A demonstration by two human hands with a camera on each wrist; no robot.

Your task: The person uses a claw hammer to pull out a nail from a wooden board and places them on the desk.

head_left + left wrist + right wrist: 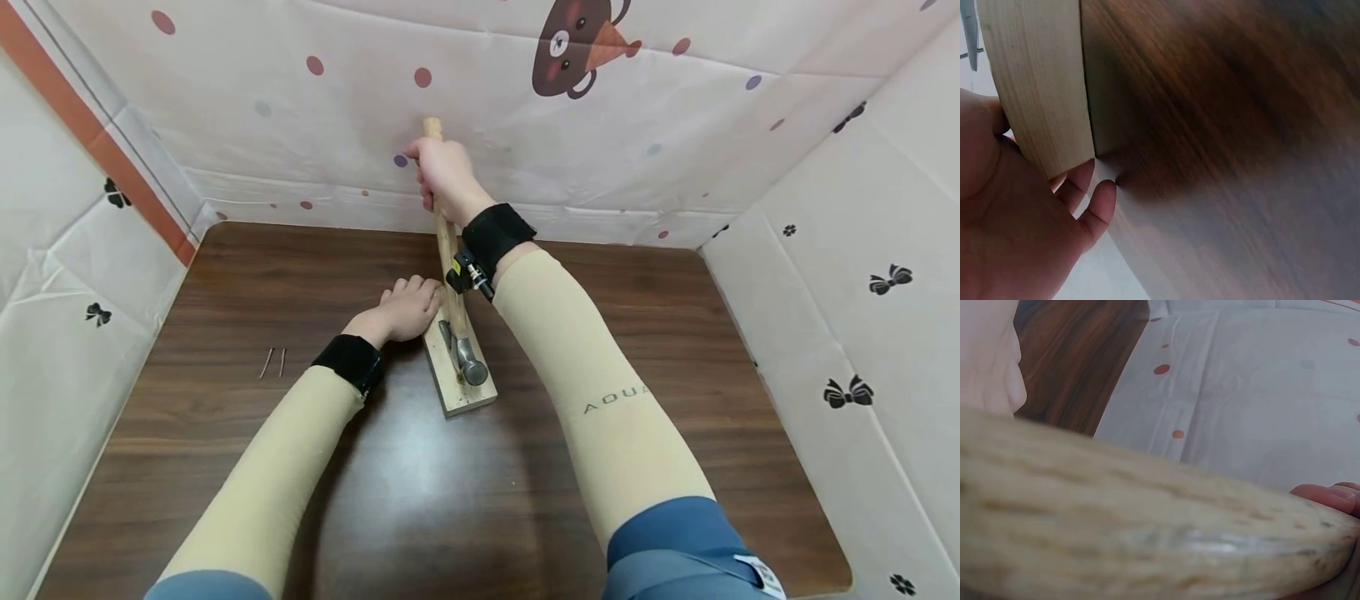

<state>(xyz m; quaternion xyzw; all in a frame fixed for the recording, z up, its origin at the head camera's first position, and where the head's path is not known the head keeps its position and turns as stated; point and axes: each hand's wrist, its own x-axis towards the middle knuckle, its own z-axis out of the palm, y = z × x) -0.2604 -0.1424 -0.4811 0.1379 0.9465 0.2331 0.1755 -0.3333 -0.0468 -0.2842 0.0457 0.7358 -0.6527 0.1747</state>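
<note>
My right hand (447, 175) grips the wooden handle of a claw hammer (447, 246) near its upper end. The handle stands raised, leaning away toward the back wall. Down on a pale wooden board (459, 400) rests the hammer's metal head, its round face toward me; what lies under the claw is hidden. With my left hand (408, 308) I hold the far end of the board, fingers curled about its end in the left wrist view. The handle fills the lower part of the right wrist view, fingertips (1329, 497) around its end.
Two thin nails (267, 362) lie on the brown wood-grain table (600, 400), left of my left hand. A patterned white sheet (337, 125) rises right behind the table's back edge, and white sheets stand at both sides.
</note>
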